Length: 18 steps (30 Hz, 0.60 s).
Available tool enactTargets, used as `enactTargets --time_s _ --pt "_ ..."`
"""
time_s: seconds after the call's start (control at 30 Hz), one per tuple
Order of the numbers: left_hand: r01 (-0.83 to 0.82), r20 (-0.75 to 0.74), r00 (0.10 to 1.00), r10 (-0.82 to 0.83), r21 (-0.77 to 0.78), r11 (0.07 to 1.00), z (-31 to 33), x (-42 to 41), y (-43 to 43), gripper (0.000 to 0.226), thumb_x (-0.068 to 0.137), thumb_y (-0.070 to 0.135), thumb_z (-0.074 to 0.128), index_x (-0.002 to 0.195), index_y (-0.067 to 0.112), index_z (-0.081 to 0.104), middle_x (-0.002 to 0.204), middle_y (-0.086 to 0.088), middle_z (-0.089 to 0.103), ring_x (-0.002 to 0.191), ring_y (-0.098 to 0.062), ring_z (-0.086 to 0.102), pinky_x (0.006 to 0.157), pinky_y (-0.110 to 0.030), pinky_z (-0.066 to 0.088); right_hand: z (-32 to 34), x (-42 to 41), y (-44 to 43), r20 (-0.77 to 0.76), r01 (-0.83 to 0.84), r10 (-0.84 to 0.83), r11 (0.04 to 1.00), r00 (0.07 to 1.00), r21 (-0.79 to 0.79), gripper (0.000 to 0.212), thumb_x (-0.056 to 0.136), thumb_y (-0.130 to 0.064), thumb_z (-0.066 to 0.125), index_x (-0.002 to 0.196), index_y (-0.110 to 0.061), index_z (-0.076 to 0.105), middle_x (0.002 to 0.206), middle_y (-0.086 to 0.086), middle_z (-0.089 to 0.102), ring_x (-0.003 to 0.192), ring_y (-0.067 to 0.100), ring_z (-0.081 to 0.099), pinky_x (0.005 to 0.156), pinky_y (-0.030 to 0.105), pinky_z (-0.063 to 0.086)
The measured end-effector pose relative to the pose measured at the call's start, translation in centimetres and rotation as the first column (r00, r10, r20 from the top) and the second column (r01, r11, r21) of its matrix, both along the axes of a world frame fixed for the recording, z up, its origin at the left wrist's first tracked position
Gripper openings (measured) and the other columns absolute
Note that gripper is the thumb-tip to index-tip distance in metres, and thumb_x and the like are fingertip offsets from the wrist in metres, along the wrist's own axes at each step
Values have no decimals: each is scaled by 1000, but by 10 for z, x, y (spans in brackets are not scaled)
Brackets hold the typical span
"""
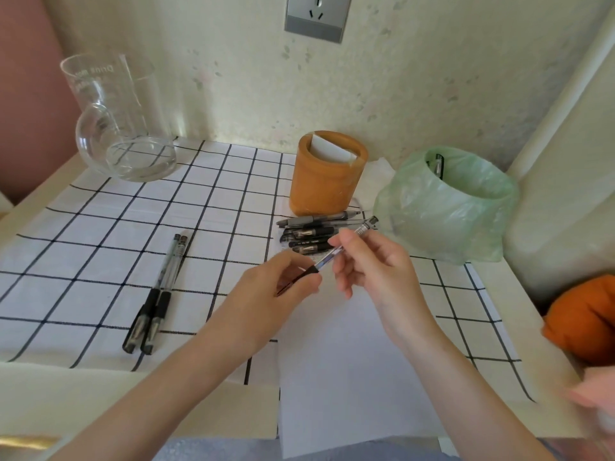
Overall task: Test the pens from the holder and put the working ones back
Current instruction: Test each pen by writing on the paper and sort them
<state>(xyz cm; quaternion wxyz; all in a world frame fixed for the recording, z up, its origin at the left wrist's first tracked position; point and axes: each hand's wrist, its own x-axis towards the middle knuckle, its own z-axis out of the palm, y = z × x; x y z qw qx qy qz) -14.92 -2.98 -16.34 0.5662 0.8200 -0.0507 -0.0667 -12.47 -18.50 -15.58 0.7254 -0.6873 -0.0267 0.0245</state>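
Both hands hold one clear-barrelled pen slantwise above a white sheet of paper. My right hand pinches the barrel, while my left hand grips the dark cap end. Behind them stands the orange pen holder with a white card inside and no pens showing. Several black pens lie in a pile just in front of it. Two capped pens lie side by side on the checked cloth to the left.
A small bin lined with a green plastic bag stands at the right, with a pen inside. A glass jug sits at the back left. An orange object lies off the table's right edge. A wall socket is above.
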Motion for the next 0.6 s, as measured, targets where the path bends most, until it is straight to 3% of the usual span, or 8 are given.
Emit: enactTargets --time_s 0.1,0.23,0.3,0.37,0.47,0.6 --pt "74 26 997 -75 39 996 0 -2 -3 15 96 25 45 95 26 60 71 10 59 63 1 54 62 -13 45 2 -1 0 -7 -8 7 1000 1000 -20 18 90 -18 59 84 -1 62 57 6 58 45 19 50 42 26 40" --pt "74 93 992 -81 79 994 2 -5 -4 22 98 26 39 98 33 60 74 22 61 71 -2 52 64 -15 40 4 -3 -1 -14 -60 59 998 998 -23 12 86 -15 64 77 -10 58 55 6 56 48 21 49 46 28 39" --pt "47 91 994 -52 49 998 1 -5 -5 24 97 26 40 98 38 62 80 15 64 77 -4 54 70 -14 40 4 -3 -2 -13 -86 86 996 996 -20 14 87 -16 63 75 -12 56 54 4 56 47 20 48 51 32 40" --pt "31 97 995 -35 35 999 1 -5 -7 25 97 27 41 95 37 63 71 14 59 73 -3 52 68 -11 39 3 -3 -3 -12 -94 94 996 996 -7 14 87 -17 61 75 -12 55 53 3 56 46 20 47 51 33 39" --pt "44 77 996 -45 15 999 1 -5 -10 25 96 29 40 91 35 64 61 21 53 63 1 46 62 -9 38 3 -4 -6 -16 -93 94 996 995 15 14 84 -21 62 76 -13 54 52 4 55 45 18 49 51 31 39" --pt "58 54 997 -57 -18 998 -1 -3 -12 26 95 33 40 85 35 64 56 12 45 55 -2 40 54 -12 34 4 -5 -10 -27 -115 116 993 993 24 17 78 -26 63 78 -12 54 52 2 54 50 18 52 42 22 35"
